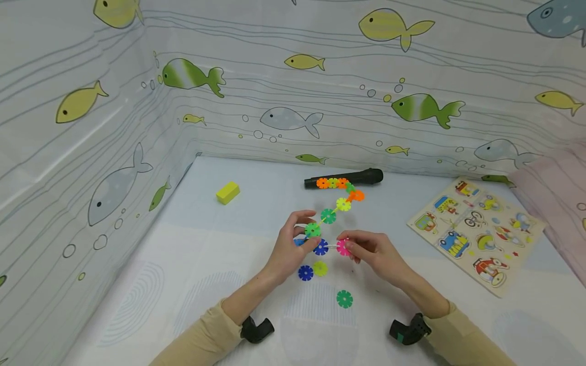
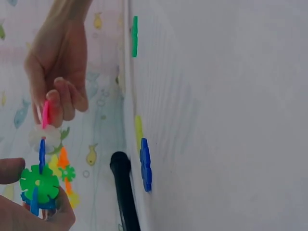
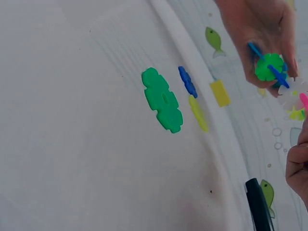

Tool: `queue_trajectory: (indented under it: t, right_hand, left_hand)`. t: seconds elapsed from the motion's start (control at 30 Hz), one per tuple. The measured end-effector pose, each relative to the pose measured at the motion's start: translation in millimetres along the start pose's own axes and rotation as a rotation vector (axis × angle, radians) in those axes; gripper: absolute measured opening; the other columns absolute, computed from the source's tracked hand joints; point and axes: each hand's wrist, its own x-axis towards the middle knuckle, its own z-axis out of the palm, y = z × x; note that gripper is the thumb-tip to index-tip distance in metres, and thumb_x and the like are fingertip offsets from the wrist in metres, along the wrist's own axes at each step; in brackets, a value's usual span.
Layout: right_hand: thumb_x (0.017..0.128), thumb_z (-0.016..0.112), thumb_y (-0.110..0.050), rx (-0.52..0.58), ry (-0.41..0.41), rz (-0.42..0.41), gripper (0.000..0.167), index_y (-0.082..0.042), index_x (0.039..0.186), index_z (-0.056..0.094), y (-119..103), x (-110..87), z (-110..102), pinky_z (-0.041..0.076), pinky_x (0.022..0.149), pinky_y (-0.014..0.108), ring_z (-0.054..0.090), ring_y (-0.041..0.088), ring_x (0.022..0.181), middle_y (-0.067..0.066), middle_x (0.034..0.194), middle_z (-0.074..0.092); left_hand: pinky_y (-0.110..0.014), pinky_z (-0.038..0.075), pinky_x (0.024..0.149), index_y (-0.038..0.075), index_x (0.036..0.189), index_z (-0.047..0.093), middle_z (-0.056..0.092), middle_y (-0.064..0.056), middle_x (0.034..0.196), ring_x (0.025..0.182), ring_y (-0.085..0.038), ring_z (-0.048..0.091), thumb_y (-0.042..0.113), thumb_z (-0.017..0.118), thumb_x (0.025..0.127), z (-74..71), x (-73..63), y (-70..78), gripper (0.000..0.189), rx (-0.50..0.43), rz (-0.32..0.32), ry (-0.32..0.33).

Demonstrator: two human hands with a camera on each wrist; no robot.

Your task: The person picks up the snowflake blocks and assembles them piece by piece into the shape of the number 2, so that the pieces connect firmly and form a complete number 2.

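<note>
A chain of notched plastic discs in several colours runs from my hands toward the back, with a green disc (image 1: 313,230) and a dark blue disc (image 1: 321,247) near the left hand. My left hand (image 1: 285,251) pinches the chain at its blue and green pieces. Thumb and fingers of my right hand (image 1: 376,254) pinch a pink disc (image 1: 343,247). Between the pink and dark blue discs is a clear disc (image 2: 44,138), linking them in the left wrist view. On the table lie a loose blue disc (image 1: 305,273), a yellow disc (image 1: 320,268) and a green disc (image 3: 162,100).
Behind the chain lies a black microphone (image 1: 369,176). A yellow block (image 1: 228,193) sits at the back left. To the right is a wooden picture puzzle board (image 1: 476,229). Fish-printed sheeting (image 1: 256,81) rises at the back and left of the table.
</note>
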Motion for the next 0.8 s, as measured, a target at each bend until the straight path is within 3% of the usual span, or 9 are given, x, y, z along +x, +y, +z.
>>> queue_trajectory:
  t: [0.23,0.43,0.53,0.67,0.8]
  right_hand:
    - [0.102,0.058,-0.017,-0.035,0.007,-0.001,0.027,-0.002,0.123,0.066,-1.2,-0.3,2.3,0.049,0.06,0.031,0.056,0.016,0.072,0.017,0.085,0.062]
    - [0.102,0.057,-0.019,-0.026,0.009,0.015,0.028,-0.003,0.124,0.066,-0.6,-1.3,4.0,0.049,0.062,0.031,0.056,0.017,0.073,0.02,0.088,0.062]
    - [0.103,0.056,-0.021,-0.025,0.015,0.036,0.029,-0.005,0.126,0.065,-2.0,-0.9,3.3,0.05,0.064,0.031,0.057,0.018,0.074,0.022,0.091,0.063]
    - [0.103,0.055,-0.02,-0.017,0.0,0.055,0.03,-0.006,0.128,0.063,-2.9,0.6,2.8,0.05,0.064,0.032,0.057,0.019,0.073,0.017,0.088,0.061]
    - [0.104,0.055,-0.022,-0.009,-0.024,0.091,0.032,-0.006,0.131,0.061,-3.0,2.2,1.3,0.052,0.066,0.032,0.057,0.02,0.073,0.011,0.086,0.059]
  left_hand:
    - [-0.052,0.044,0.109,0.011,0.142,0.044,0.048,-0.013,0.136,0.112,-0.029,0.061,0.002,0.066,0.092,1.4,-0.9,-0.2,0.055,0.015,-0.006,-0.002]
    - [-0.058,0.033,0.114,0.01,0.141,0.044,0.048,-0.019,0.138,0.11,-0.031,0.061,0.0,0.065,0.093,1.7,-0.8,-0.4,0.054,0.021,0.02,-0.004]
    - [-0.054,0.037,0.114,0.012,0.142,0.044,0.049,-0.017,0.137,0.111,-0.03,0.062,0.0,0.065,0.093,0.9,0.2,-0.4,0.054,0.014,0.012,0.004]
    - [-0.046,0.05,0.104,0.011,0.142,0.044,0.049,-0.015,0.134,0.114,-0.031,0.062,0.0,0.066,0.092,-0.2,0.9,-0.8,0.056,0.022,0.005,0.01]
    - [-0.039,0.056,0.096,0.011,0.143,0.042,0.049,-0.013,0.135,0.119,-0.033,0.06,0.002,0.067,0.092,-0.8,1.0,-0.7,0.058,0.023,-0.018,0.008]
